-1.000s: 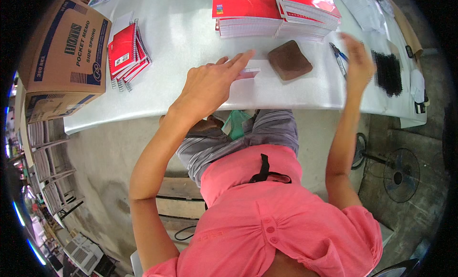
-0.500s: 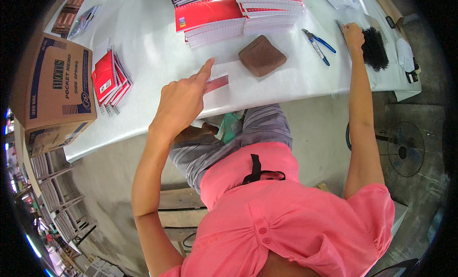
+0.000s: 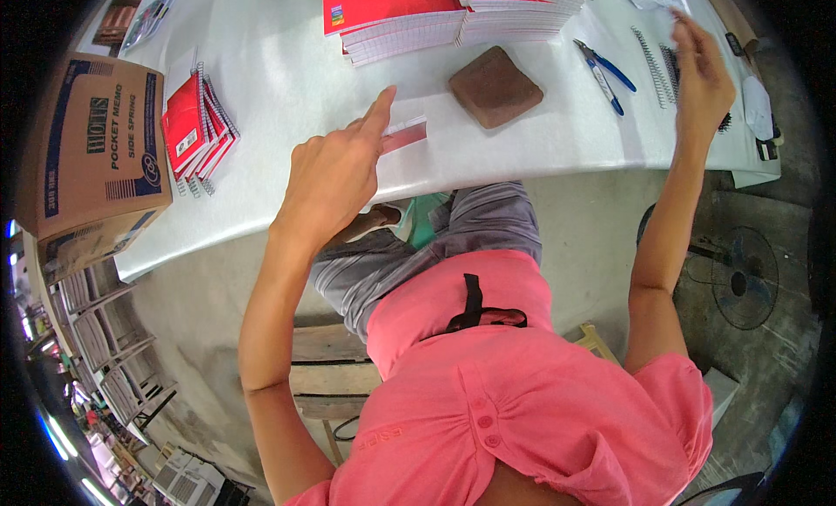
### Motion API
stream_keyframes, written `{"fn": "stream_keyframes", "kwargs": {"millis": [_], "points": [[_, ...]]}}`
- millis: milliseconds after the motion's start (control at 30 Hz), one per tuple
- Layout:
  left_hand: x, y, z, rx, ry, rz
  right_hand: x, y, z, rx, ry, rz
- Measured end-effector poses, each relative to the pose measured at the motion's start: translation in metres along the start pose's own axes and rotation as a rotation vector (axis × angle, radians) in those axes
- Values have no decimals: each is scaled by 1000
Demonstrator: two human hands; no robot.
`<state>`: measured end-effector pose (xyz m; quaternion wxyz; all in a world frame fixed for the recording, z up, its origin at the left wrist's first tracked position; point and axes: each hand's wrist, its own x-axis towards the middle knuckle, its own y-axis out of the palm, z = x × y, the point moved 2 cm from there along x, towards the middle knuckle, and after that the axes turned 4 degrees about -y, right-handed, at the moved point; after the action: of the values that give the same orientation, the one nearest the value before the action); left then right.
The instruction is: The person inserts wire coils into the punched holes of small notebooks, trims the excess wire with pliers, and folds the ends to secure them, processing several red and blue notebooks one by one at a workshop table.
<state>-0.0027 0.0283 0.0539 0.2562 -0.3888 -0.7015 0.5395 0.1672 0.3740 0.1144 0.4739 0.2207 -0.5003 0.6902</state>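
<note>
My left hand point(image 3: 335, 179) is over the near part of the table, index finger stretched out and the other fingers curled. It holds a small notebook point(image 3: 406, 138) against the table; only a pale strip with a reddish edge shows beside the hand. My right hand point(image 3: 704, 88) is raised at the far right, fingers stretched and slightly blurred, with nothing visible in them. Beside it lies a black spiral binding coil point(image 3: 649, 66). More black coils are partly hidden behind that hand and wrist.
Blue-handled pliers point(image 3: 605, 75) and a brown block point(image 3: 496, 86) lie mid-table. Behind them stand stacks of red notebooks point(image 3: 401, 23). Red spiral-bound notebooks point(image 3: 193, 127) lie at the left beside a cardboard box point(image 3: 100, 149). A fan point(image 3: 740, 284) stands beyond the table's right edge.
My right hand has lifted off the coils and turned, uncovering part of them. My left hand stays on the small notebook. The whole view has shifted slightly.
</note>
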Motion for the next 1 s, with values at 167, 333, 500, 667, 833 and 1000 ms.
{"fn": "stream_keyframes", "kwargs": {"millis": [167,333,500,667,833,1000], "points": [[1,-6,-6,0,-14,-35,-69,48,85,604,-109,648],[5,-2,-4,33,-30,-74,-91,90,123,696,134,682],[9,-3,-4,83,-45,-76,-87,108,124,761,150,700],[8,0,0,53,15,-142,-77,114,124,750,142,724],[8,-4,-3,70,19,-134,-77,121,116,840,61,844],[7,-3,-1,35,36,-142,-70,125,115,881,-31,908]]}}
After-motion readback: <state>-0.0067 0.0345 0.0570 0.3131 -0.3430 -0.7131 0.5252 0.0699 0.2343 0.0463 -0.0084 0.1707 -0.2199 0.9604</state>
